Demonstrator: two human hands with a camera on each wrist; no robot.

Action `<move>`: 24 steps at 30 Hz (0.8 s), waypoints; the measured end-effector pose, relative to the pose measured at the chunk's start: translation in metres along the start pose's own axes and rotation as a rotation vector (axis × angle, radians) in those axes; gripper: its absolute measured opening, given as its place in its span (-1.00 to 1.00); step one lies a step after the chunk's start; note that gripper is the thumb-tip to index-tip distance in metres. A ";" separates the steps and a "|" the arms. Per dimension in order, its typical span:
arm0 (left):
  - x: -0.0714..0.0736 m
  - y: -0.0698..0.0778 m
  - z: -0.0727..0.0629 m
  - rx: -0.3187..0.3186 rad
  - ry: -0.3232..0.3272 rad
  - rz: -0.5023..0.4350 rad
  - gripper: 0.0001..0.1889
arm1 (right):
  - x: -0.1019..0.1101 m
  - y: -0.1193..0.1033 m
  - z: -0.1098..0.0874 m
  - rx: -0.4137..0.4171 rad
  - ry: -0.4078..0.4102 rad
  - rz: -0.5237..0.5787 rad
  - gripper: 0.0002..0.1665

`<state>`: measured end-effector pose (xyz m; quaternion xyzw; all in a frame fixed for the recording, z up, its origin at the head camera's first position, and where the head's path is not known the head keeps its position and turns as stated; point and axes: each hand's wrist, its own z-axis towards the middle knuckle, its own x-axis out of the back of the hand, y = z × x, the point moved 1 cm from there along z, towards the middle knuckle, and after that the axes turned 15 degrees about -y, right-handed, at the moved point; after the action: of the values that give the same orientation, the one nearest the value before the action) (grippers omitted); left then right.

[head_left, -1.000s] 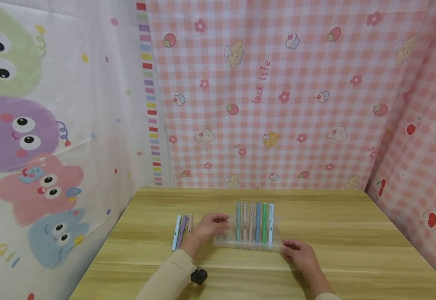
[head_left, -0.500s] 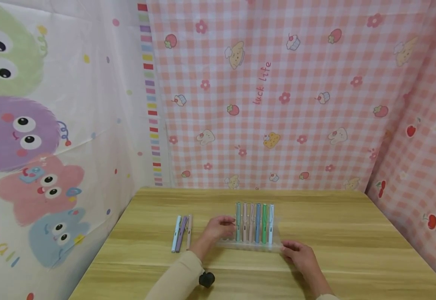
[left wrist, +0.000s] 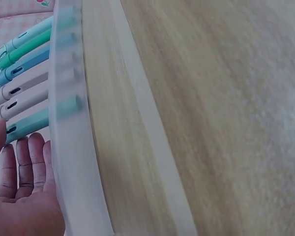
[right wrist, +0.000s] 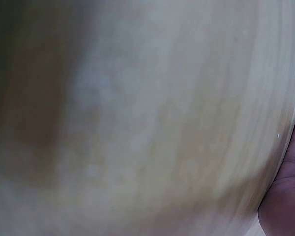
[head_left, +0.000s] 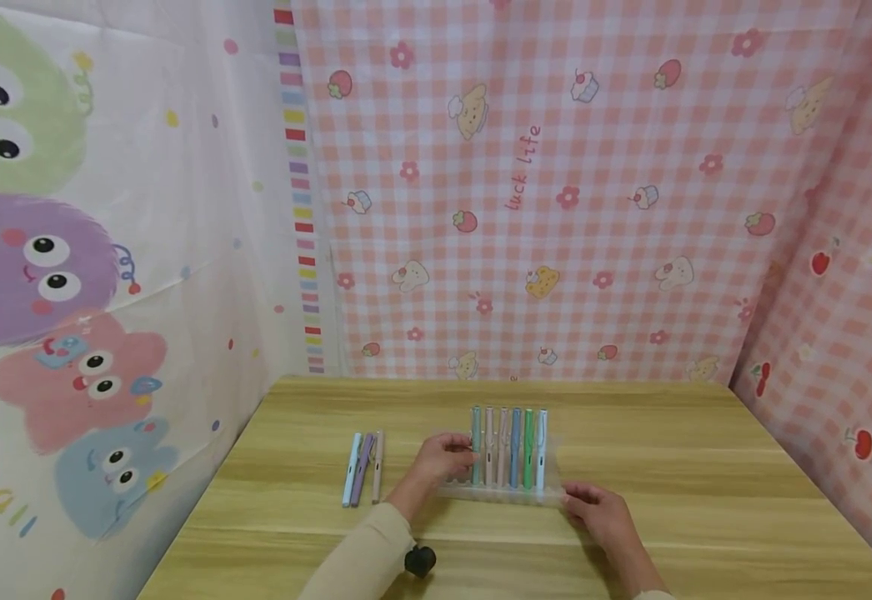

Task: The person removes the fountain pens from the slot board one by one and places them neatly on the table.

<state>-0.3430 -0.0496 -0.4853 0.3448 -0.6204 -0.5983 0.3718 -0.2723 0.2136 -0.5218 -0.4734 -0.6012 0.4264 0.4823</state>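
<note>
A clear plastic pen stand (head_left: 496, 495) holds a row of several upright capped pens, among them a bright green pen (head_left: 529, 450) and a blue pen (head_left: 515, 450). My left hand (head_left: 439, 462) is at the row's left end, thumb and fingers pinching the teal pen (head_left: 477, 421). In the left wrist view, the thumb of this hand (left wrist: 29, 206) overlaps the teal pen (left wrist: 34, 123) and other fingertips sit right beside it. My right hand (head_left: 603, 508) grips the stand's front right corner; only part of that hand (right wrist: 285, 196) shows in the right wrist view.
Left of the stand lie a light blue pen (head_left: 352, 469), a purple pen (head_left: 363, 469) and a beige pen (head_left: 378, 467) on the wooden table (head_left: 669, 450). A checked pink curtain (head_left: 616, 233) hangs behind, with a printed white one (head_left: 203, 217) at the left.
My left hand has moved right along the stand to the teal pen, its fingers closing in on it. The right hand stays at the stand's corner.
</note>
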 end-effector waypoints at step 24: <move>-0.003 -0.006 0.007 0.014 0.052 0.024 -0.77 | -0.001 -0.004 -0.005 0.009 0.000 0.000 -0.67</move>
<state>-0.3478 -0.0443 -0.4918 0.3550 -0.6188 -0.5804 0.3927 -0.2683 0.2120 -0.5173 -0.4714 -0.5993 0.4289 0.4844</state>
